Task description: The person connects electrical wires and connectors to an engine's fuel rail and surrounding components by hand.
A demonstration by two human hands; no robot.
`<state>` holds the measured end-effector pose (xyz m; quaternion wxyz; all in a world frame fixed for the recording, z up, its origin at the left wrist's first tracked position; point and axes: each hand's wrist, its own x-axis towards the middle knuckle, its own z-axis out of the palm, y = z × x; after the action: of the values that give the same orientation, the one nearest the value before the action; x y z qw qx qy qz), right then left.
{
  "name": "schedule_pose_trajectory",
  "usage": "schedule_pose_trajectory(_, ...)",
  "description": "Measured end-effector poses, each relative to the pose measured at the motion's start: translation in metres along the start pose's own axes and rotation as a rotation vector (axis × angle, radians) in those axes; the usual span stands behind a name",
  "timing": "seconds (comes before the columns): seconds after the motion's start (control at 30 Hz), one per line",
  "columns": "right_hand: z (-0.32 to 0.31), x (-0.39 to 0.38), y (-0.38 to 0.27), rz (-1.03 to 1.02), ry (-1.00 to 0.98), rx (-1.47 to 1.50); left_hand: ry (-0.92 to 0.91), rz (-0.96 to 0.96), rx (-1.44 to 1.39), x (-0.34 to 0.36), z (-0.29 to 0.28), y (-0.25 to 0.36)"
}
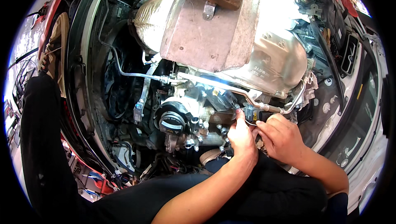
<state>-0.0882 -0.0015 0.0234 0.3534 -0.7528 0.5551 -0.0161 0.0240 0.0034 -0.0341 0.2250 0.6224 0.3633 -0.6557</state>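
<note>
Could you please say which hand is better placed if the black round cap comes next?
Probably the left hand: it sits nearer the black round cap; the right hand lies farther off.

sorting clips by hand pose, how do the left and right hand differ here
The left hand points up the picture, while the right hand points left. The left hand's fingers reach higher in view than the right hand's. The left hand's forearm slants up rightward, the right hand's leftward. Both are bare and close together, near the pipe.
</note>
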Motion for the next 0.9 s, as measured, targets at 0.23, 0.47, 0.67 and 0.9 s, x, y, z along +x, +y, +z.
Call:
schedule_pose_trajectory(0.23,0.008,-0.006,0.002,-0.08,-0.041,-0.157,-0.068,-0.051,-0.115,0.003,0.001,0.004)
schedule_pose_trajectory(0.47,0.03,-0.006,-0.006,0.252,0.082,0.324,-0.005,-0.18,-0.006,0.008,0.002,0.016)
schedule_pose_trajectory(0.67,0.035,-0.009,-0.02,0.301,0.009,0.247,-0.09,-0.163,-0.001,0.022,-0.002,0.013)
schedule_pose_trajectory(0.9,0.012,0.017,-0.015,0.431,0.048,0.438,-0.003,-0.215,0.077,0.009,0.003,0.018)
